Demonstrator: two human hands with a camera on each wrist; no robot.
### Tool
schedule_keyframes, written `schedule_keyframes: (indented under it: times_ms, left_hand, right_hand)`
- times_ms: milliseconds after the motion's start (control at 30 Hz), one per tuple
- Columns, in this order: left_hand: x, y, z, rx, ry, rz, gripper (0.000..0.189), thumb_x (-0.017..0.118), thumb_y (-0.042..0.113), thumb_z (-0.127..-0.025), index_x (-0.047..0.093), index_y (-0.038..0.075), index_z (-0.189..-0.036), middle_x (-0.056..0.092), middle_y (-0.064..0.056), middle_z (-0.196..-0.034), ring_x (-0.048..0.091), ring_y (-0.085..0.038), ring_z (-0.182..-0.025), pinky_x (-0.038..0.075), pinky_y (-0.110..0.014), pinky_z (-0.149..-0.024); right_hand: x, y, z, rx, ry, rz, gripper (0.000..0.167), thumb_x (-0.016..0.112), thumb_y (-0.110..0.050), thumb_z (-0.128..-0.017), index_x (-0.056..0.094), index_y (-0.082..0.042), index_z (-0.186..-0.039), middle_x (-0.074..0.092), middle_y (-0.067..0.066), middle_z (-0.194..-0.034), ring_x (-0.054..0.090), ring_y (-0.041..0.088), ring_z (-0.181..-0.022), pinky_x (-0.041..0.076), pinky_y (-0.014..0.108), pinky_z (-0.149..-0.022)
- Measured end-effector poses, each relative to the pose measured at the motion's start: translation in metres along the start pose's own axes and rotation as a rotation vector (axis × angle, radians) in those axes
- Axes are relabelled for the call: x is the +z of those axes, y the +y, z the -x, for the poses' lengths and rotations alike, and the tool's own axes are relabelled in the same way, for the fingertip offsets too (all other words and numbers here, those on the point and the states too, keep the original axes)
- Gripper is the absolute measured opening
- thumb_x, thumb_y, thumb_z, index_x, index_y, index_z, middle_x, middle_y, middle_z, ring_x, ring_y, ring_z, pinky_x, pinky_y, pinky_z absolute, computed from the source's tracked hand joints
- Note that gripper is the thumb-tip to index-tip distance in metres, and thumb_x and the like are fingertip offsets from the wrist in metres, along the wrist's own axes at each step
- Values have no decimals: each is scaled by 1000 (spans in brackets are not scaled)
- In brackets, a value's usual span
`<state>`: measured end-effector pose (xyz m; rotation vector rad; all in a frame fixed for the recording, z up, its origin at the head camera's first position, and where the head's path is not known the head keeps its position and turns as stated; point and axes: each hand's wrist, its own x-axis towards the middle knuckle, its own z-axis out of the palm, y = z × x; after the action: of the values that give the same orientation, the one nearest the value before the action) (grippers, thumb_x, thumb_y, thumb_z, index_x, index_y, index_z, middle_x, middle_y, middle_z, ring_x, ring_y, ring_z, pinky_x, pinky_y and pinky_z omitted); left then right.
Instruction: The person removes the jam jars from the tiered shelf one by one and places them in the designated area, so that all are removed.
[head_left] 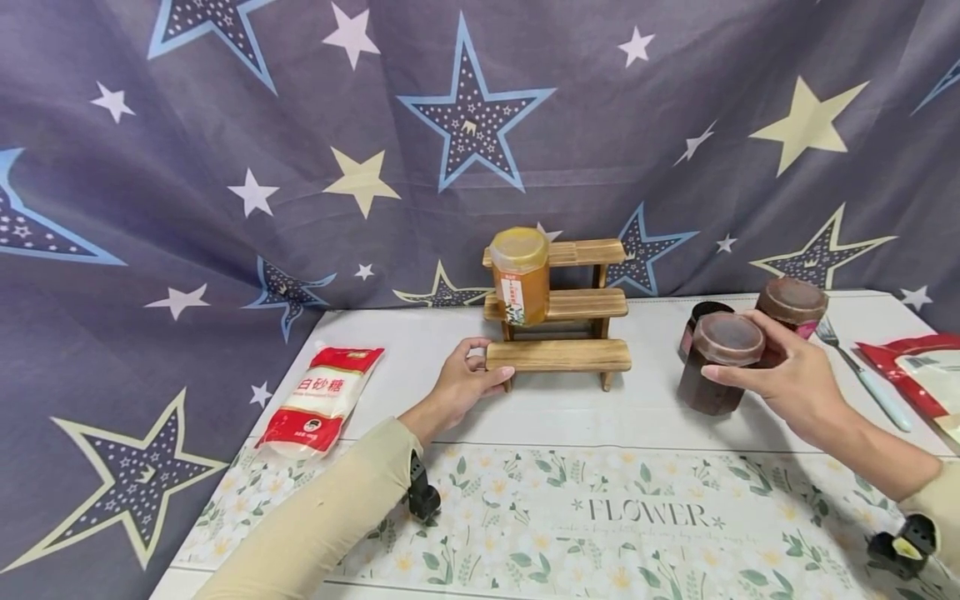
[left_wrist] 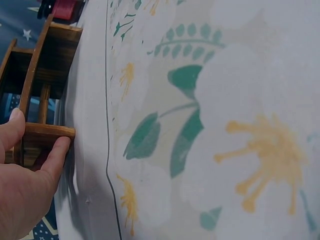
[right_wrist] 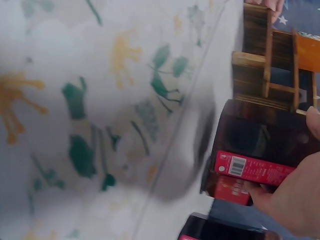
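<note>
A small three-step wooden stand (head_left: 558,356) is on the table, and my left hand (head_left: 467,379) grips the left end of its lowest step. The left wrist view shows the thumb and a finger on either side of that step (left_wrist: 50,131). On the stand's left side sits a honey jar (head_left: 522,279) with a yellow lid. Farther right, my right hand (head_left: 798,375) holds a dark octagonal jar (head_left: 712,387) with a brownish lid. A red label with a barcode shows on this jar (right_wrist: 265,132) in the right wrist view.
Behind the held jar stand a black-lidded jar (head_left: 705,313) and another brown-lidded jar (head_left: 795,302). A fork (head_left: 866,379) and a red-and-white packet (head_left: 918,367) lie at the right. A red-and-white bag (head_left: 324,400) lies at the left. A starry curtain (head_left: 420,75) hangs behind.
</note>
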<state>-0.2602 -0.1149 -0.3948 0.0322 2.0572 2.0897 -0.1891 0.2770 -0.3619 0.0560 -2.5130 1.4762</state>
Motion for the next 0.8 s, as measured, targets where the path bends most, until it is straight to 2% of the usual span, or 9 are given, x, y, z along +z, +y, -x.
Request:
schedule_keyframes:
  times_ms: [233,433,667,800]
  left_hand:
    - [0,0,0,-6,0,-3,57,69,-4,-85,40,4,-133,61,-23,-112,65,-21,-84,58,-44,-88]
    - [0,1,0,-7,3,-9,56,69,-3,-86,41,4,-134,60,-23,-113,65,-25,-89,57,-44,-88]
    - [0,1,0,-11,3,-17,57,69,-3,-86,40,4,-135,60,-23,-114,64,-23,-87,57,-46,-89]
    - [0,1,0,-15,4,-21,58,70,-3,-86,40,4,-135,60,-23,-113,64,-24,-89,57,-45,-89]
  right_hand:
    - [5,8,5,50,-4,15,88,82,-24,-78,33,-14,-150,51,-26,-106,51,-12,-91,52,8,-64]
    - [7,10,9,12,0,15,84,81,-23,-79,35,-18,-149,50,-23,-112,49,-15,-96,52,7,-67]
    - [8,10,12,-18,-4,14,85,80,-22,-81,33,-15,-150,48,-19,-117,47,-15,-98,51,6,-68]
    - [9,11,11,-66,3,23,85,81,-19,-79,34,-11,-149,48,-18,-117,47,-16,-99,49,4,-71]
